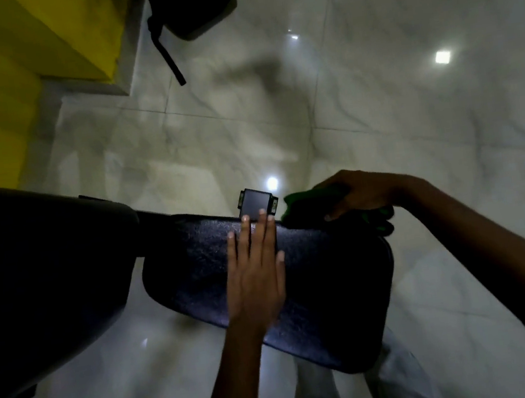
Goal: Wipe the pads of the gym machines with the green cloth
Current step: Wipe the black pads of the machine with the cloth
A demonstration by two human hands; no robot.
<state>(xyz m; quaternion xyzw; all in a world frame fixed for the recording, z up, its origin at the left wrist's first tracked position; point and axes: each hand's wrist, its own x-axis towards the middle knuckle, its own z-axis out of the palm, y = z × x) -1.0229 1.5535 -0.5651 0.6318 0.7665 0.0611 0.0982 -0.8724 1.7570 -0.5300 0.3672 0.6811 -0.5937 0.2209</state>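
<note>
My right hand [358, 192] covers most of the green cloth [301, 202], so I can't tell how it is folded. A larger dark pad [40, 259] runs off the left edge. A far black bag [194, 5] is cropped at the top.

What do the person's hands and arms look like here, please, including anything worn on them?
Both forearms are bare as far as the frame shows: no sleeves, gloves, watch or rings are visible. The left hand shows short, pale nails on its fingers. The right hand is dimly lit, so finer details cannot be made out.
</note>
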